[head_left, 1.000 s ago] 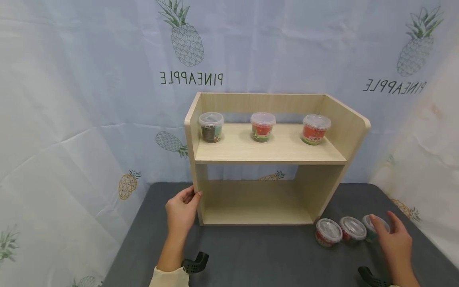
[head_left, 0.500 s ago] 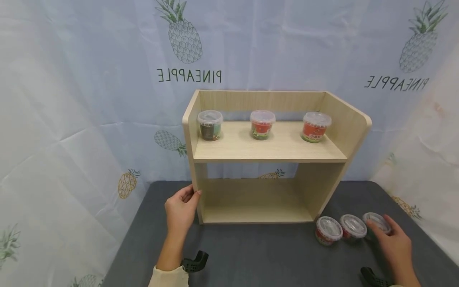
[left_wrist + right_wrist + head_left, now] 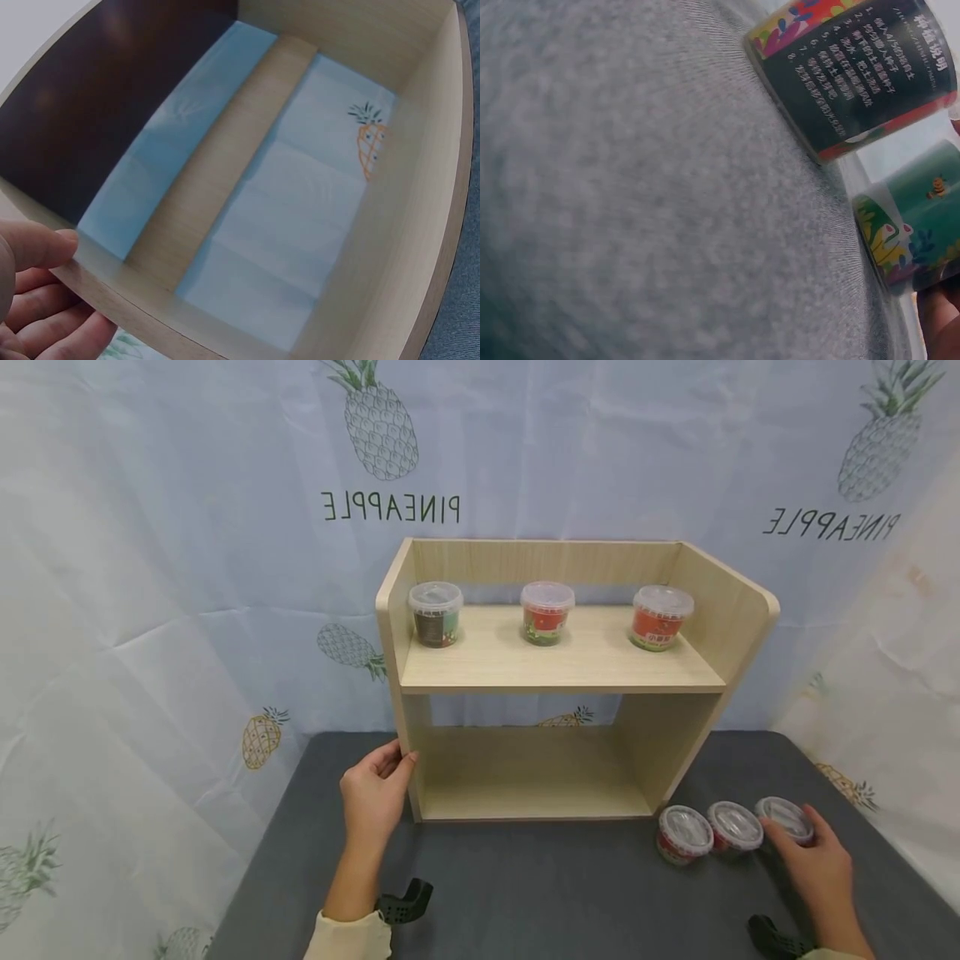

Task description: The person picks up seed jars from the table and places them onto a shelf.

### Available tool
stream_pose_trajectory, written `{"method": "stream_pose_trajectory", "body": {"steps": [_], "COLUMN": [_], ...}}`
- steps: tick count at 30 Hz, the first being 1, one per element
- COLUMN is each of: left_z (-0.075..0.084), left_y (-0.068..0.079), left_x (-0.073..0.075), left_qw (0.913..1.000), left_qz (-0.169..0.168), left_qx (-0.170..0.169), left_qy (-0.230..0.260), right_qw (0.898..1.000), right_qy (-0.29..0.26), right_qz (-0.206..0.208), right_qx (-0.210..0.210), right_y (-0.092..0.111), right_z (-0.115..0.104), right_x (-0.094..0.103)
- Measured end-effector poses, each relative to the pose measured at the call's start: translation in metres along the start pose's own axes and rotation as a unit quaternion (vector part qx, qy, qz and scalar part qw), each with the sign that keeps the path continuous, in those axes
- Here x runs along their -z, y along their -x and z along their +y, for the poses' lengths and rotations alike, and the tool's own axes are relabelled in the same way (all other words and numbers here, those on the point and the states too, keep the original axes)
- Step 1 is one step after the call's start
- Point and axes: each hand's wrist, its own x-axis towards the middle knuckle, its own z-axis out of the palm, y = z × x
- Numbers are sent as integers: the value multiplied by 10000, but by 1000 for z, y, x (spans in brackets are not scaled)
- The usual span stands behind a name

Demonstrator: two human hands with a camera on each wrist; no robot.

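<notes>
At the left of a two-tier wooden shelf (image 3: 562, 672), my left hand (image 3: 373, 793) pinches the front edge of the side panel. The left wrist view shows the thumb inside that panel (image 3: 157, 319) and the other fingers outside it. My right hand (image 3: 821, 864) has thumb and fingers around the rightmost lidded plastic cup (image 3: 783, 817), its label green in the right wrist view. Beside it stand a middle cup (image 3: 735, 825) and a left cup (image 3: 685, 832), both with clear lids and red on their sides. Much of the right hand lies outside the right wrist view.
On the upper tier stand a dark-labelled cup (image 3: 437, 614) at left, a red-labelled cup (image 3: 547, 612) in the middle and another red-labelled cup (image 3: 660, 617) at right. The shelf stands on a dark grey table (image 3: 570, 893), before a pineapple-print curtain (image 3: 187, 527).
My right hand, earlier spread over the rightmost cup, has closed its thumb and fingers around it. The left hand keeps its hold on the panel. The head view has tilted slightly.
</notes>
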Motion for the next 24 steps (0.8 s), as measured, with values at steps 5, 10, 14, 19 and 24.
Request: {"method": "stream_pose_trajectory", "body": {"steps": [5, 10, 14, 19, 24], "left_z": [0, -1, 0, 1, 1], "left_y": [-1, -1, -1, -1, -1], "left_x": [1, 1, 3, 3, 2], "left_qw": [10000, 10000, 10000, 9999, 9997], "left_qz": [-49, -26, -24, -75, -109], "left_qx": [37, 63, 69, 151, 230], "left_qy": [-10, 0, 0, -31, 10], "right_qw": [9996, 9990, 9978, 9972, 9955], "right_qy": [-213, -340, -538, -509, -530], "right_qz": [-50, -76, -199, -233, -195], "right_qx": [-158, -276, -328, -486, -759], "right_y": [0, 0, -1, -2, -1], "right_z": [-1, 0, 1, 4, 8], "right_x": [-4, -5, -6, -8, -6]}}
